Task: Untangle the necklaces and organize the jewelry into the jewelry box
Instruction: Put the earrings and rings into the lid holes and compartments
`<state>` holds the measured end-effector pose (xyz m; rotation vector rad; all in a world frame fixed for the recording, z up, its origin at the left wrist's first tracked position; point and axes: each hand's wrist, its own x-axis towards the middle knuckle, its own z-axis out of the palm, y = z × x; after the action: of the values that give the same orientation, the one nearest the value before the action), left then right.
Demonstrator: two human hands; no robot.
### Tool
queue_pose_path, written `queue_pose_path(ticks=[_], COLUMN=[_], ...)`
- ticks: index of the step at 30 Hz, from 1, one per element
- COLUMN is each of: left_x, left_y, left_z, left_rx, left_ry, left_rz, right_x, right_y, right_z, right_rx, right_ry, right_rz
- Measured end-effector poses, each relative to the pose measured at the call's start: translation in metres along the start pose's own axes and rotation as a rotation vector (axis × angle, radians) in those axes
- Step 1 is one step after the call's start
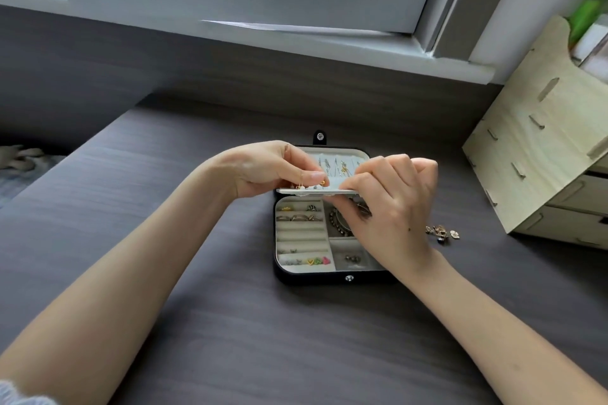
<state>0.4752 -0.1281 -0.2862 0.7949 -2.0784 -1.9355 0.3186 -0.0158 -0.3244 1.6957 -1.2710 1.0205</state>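
The black jewelry box (pixel 312 278) lies open, rings (pixel 299 217) in its left rolls and a beaded chain (pixel 334 222) at right. Its divider panel (pixel 329 190) sits raised level, seemingly carrying earrings (pixel 322 181). Loose gold pieces (pixel 442 233) lie near its right side.

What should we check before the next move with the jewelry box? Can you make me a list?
1. Jewelry box open and flat on the desk: ok.
2. Earring panel gripped at both ends, by the left hand and the right hand: ok.
3. Gold earring by the left fingertips fastened to the panel: cannot tell.
4. Ring rows have free slots: ok.
5. All jewelry inside the box: not ok; loose jewelry lies on the desk to the right of it.
6. Chain compartment tidy: cannot tell; the right hand hides part of it.
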Motion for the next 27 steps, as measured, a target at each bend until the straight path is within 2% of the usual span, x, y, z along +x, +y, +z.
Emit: queue_pose_path(ticks=[9, 15, 20, 27], left_x=[0.001, 0.000, -0.001, 0.002], left_y=[-0.002, 0.002, 0.012, 0.035], left_z=[-0.001, -0.004, -0.005, -0.003], left_rx=[0.009, 0.099, 0.250, 0.544], left_ry=[-0.010, -0.032, -0.041, -0.068], left_rz=[0.006, -0.002, 0.010, -0.094], right_x=[0.000, -0.001, -0.001, -0.001], right_y=[-0.002, -0.002, -0.003, -0.005], right_z=[0.000, -0.001, 0.000, 0.000], right_rx=[-0.010, -0.004, -0.003, 0.000], right_ry=[-0.004, -0.004, -0.004, 0.000], right_rz=[0.009, 0.000, -0.004, -0.014])
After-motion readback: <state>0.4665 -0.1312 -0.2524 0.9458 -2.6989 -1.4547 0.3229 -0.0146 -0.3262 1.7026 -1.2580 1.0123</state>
